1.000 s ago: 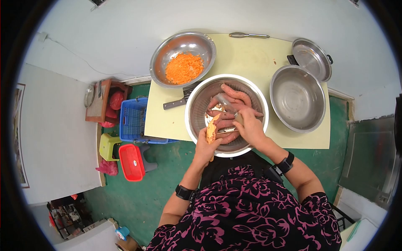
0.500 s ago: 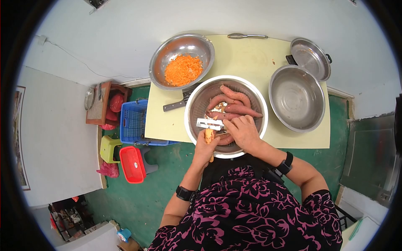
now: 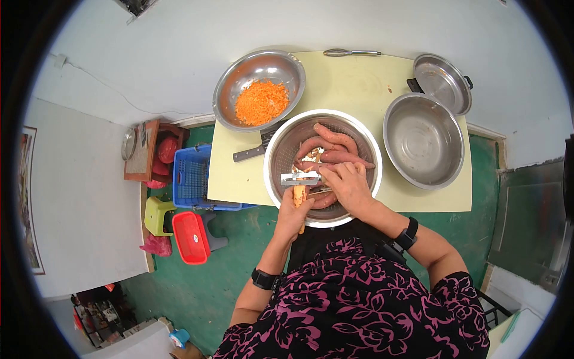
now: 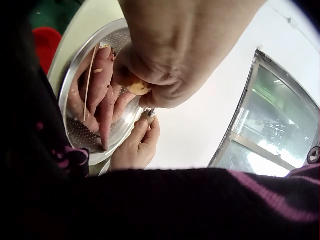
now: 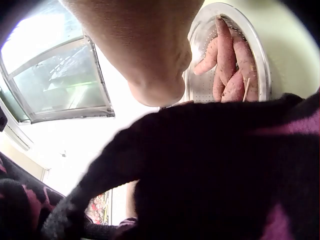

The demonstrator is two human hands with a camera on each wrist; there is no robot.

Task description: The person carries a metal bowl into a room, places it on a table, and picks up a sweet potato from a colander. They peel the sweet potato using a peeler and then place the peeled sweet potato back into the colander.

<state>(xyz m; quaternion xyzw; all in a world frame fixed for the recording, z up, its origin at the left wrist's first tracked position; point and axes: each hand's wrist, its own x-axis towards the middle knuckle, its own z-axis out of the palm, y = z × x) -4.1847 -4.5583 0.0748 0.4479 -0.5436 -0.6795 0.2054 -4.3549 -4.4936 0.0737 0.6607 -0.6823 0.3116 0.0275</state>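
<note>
My left hand [image 3: 291, 213] grips a partly peeled sweet potato [image 3: 300, 194], its orange flesh showing, above the near left part of a perforated metal colander [image 3: 272, 149]. A peeler [image 3: 299, 178] with a wide metal head lies across the far end of that sweet potato. Its handle is in my right hand [image 3: 348, 190], and the handle's metal collar shows between the hands in the left wrist view. Several unpeeled red sweet potatoes [image 3: 338, 137] lie in the colander beneath the hands. In the right wrist view, cloth hides the right fingers.
A metal bowl of shredded orange food [image 3: 262, 103] stands at the back left, with a cleaver [image 3: 248, 154] beside the colander. An uncovered steel pot [image 3: 424, 140] and its lid [image 3: 442, 84] are on the right. A thin stick [image 4: 90, 82] rests on the sweet potatoes.
The right hand has brought the peeler from over the loose sweet potatoes back to the far end of the held one. The held sweet potato has turned from tilted to straighter.
</note>
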